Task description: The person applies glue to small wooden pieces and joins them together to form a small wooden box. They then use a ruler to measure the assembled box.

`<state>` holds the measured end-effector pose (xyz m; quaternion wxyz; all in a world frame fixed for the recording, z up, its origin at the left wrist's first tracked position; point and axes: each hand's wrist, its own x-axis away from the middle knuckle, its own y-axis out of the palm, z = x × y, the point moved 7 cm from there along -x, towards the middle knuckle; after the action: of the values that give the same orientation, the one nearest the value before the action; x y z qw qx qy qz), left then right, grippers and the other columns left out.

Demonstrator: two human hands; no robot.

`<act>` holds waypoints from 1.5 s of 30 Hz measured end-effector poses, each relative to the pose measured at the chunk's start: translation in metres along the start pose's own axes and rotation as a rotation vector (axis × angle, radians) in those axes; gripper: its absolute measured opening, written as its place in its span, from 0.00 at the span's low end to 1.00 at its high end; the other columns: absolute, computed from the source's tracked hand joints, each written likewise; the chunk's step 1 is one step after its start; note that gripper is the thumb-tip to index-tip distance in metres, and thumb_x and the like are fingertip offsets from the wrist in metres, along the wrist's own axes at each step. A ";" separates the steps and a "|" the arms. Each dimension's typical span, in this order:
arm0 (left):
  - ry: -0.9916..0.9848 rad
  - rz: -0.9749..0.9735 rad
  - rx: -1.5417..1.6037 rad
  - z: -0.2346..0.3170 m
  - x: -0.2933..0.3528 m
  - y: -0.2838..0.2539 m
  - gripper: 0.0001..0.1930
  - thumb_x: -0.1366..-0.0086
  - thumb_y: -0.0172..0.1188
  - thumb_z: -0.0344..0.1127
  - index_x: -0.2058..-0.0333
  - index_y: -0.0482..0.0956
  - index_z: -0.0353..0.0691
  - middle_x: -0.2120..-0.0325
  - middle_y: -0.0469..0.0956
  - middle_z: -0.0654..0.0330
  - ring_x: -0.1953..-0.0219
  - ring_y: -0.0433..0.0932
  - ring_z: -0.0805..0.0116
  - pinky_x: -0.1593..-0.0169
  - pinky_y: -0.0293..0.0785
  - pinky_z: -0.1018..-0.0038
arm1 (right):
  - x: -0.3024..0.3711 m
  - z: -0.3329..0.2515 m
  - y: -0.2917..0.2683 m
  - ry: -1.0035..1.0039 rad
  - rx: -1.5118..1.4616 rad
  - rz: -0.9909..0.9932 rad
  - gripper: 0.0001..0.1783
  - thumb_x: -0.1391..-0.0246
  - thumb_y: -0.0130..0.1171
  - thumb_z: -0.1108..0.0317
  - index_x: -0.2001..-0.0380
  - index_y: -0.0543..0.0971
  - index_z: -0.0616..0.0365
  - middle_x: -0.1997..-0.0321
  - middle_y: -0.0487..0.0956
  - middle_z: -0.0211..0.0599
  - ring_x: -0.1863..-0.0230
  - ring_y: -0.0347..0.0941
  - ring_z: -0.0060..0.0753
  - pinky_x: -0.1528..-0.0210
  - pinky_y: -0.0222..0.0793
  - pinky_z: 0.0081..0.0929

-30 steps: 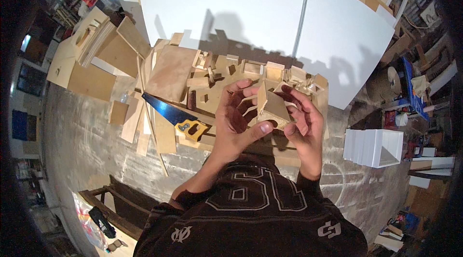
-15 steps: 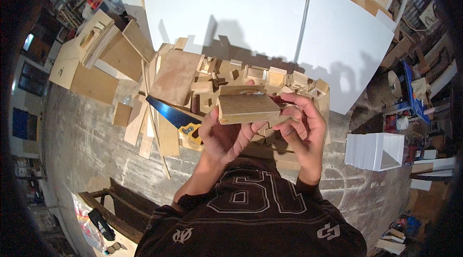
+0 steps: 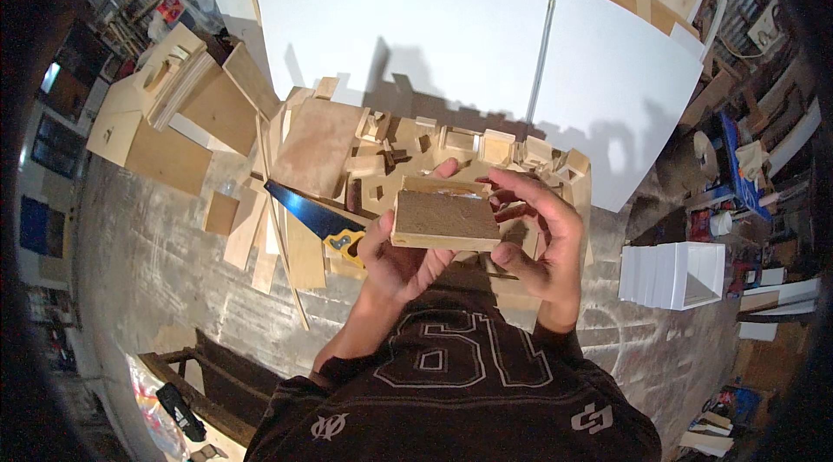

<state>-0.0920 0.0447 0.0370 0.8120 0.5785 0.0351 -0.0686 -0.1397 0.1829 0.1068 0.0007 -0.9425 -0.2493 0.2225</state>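
Note:
A small wooden block piece [image 3: 447, 217] is up in front of my chest, its brown, rough-looking broad face turned toward me. A paler wooden strip runs along its far edge, with something whitish at the joint. My left hand [image 3: 395, 264] grips the piece from the left and below, thumb on its left end and fingers underneath. Around the right end curves my right hand [image 3: 557, 245], thumb and forefinger spread apart. Its fingertips are close to the wood; whether they touch it I cannot tell. Left of my left hand lies a handsaw [image 3: 312, 215] with a yellow-and-black handle.
Beneath my hands is a low work surface crowded with wood offcuts and small wooden frames [image 3: 496, 147]. A large white panel [image 3: 451, 19] stands behind it. Wooden boxes [image 3: 152, 150] are at the left, a white plastic container [image 3: 668, 275] at the right, a dark wooden frame [image 3: 221, 384] lower left.
The piece has come slightly lower and tilted, showing more of its broad brown face. My right fingers have spread from a closer bunch at its right end. My left hand keeps its grip.

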 end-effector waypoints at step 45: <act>-0.043 0.378 -0.257 0.000 0.018 -0.027 0.26 0.42 0.61 0.51 0.53 0.76 0.34 0.63 0.81 0.51 0.65 0.85 0.58 0.61 0.87 0.66 | -0.044 0.033 0.028 0.059 -0.063 -0.248 0.06 0.46 0.68 0.72 0.64 0.87 0.59 0.66 0.86 0.33 0.66 0.80 0.21 0.67 0.75 0.20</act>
<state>-0.0783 0.0351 0.0092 0.8780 0.4650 -0.0827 0.0774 -0.1753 0.1342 0.0922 0.0058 -0.9101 -0.3707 0.1849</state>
